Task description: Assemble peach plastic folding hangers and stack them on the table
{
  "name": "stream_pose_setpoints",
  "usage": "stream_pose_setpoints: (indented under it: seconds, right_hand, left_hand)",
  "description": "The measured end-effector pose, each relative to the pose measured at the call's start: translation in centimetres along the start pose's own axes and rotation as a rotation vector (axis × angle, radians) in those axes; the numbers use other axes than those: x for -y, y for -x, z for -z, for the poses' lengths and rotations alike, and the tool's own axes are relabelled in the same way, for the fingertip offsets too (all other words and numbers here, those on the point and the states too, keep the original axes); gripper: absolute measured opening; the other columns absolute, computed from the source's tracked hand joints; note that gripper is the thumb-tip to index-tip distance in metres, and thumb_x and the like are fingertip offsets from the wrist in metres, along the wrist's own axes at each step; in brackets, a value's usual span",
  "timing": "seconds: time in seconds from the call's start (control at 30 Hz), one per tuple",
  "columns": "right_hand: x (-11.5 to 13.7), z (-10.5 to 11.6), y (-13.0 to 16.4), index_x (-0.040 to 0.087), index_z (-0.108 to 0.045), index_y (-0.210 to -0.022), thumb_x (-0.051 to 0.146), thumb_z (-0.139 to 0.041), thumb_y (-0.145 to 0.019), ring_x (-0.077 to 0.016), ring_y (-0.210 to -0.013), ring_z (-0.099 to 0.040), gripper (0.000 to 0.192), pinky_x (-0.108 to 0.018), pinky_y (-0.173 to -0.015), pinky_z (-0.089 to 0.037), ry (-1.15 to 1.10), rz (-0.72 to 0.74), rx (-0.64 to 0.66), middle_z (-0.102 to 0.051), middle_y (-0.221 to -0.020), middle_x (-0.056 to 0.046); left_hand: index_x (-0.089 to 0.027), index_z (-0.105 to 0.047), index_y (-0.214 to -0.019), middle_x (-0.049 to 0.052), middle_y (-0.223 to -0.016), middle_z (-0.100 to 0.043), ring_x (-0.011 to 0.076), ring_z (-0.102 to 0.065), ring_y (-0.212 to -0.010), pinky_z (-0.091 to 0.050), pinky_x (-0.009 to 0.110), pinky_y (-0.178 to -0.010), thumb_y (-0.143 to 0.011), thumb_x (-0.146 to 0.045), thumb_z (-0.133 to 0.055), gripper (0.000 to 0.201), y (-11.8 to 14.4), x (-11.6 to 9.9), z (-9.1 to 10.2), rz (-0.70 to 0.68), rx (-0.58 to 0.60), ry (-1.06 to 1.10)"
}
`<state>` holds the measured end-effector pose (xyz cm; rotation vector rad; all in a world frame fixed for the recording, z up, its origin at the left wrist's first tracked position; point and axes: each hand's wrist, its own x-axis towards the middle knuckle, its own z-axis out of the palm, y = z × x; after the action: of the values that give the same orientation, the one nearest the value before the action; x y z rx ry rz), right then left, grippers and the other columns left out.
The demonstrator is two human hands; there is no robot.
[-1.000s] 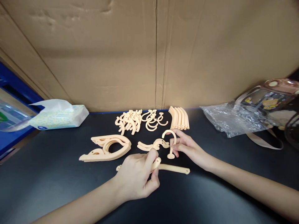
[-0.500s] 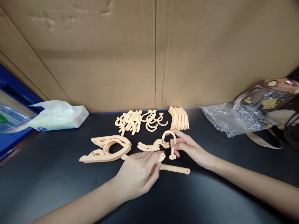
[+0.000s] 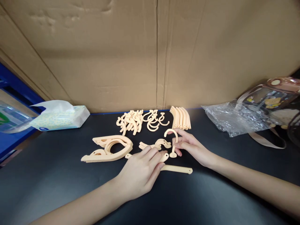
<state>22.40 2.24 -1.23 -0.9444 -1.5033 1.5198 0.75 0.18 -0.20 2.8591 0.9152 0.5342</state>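
My left hand (image 3: pixel 140 176) is closed round a beige plastic hanger arm (image 3: pixel 166 157), whose holed end sticks out past the thumb. Most of that arm is hidden under the fingers. Beside the thumb lies another straight hanger arm (image 3: pixel 179 169), partly covered by the hand. My right hand (image 3: pixel 192 145) pinches a hanger hook (image 3: pixel 176 137) upright, its curve at the top and its flat round foot just right of the arm's end. Whether foot and arm touch, I cannot tell. Just behind my left hand rest curved connector pieces (image 3: pixel 161 143).
Folded hangers (image 3: pixel 124 150) are stacked at left. Farther back are a pile of short curved pieces (image 3: pixel 131 121), several loose hooks (image 3: pixel 152 122) and a row of hanger arms (image 3: pixel 181 118). A tissue pack (image 3: pixel 61 117) stands left; a clear plastic bag (image 3: pixel 236 118) and transparent backpack (image 3: pixel 269 100) right.
The hook's foot has come slightly closer to the end of the arm in my left hand. The whole view has shifted a little; both grips stay the same.
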Motion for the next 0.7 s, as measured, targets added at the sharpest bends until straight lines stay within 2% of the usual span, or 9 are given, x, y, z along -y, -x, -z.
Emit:
stream_pose_setpoints:
  seconds: [0.3, 0.53, 0.7]
  right_hand:
    - [0.03, 0.13, 0.00, 0.018, -0.048, -0.117, 0.024, -0.056, -0.082, -0.0105, -0.056, -0.052, 0.036, -0.026, -0.058, -0.040, -0.061, -0.020, 0.000, -0.055, -0.060, 0.006]
    - [-0.04, 0.23, 0.01, 0.018, -0.048, -0.117, 0.024, -0.058, -0.084, -0.0093, -0.057, -0.052, 0.035, -0.026, -0.061, -0.042, -0.091, -0.010, 0.055, -0.056, -0.062, 0.006]
    - [-0.03, 0.17, -0.15, 0.020, -0.048, -0.103, 0.026, -0.062, -0.083, -0.0093, -0.063, -0.054, 0.026, -0.026, -0.064, -0.044, -0.121, -0.015, 0.071, -0.058, -0.072, 0.003]
  left_hand:
    - [-0.013, -0.053, -0.115, 0.007, -0.094, -0.062, 0.0209, -0.054, -0.088, -0.049, 0.032, -0.074, -0.095, -0.019, -0.036, 0.027, -0.08, 0.03, 0.06, -0.053, 0.002, -0.015]
    - [-0.013, -0.051, -0.118, 0.007, -0.097, -0.062, 0.0213, -0.054, -0.089, -0.049, 0.033, -0.074, -0.095, -0.020, -0.036, 0.028, -0.01, 0.12, -0.02, -0.042, 0.009, -0.007]
    - [-0.012, -0.053, -0.114, 0.007, -0.095, -0.062, 0.0208, -0.053, -0.089, -0.049, 0.033, -0.077, -0.095, -0.017, -0.036, 0.026, -0.18, 0.10, 0.03, -0.068, 0.000, -0.012]
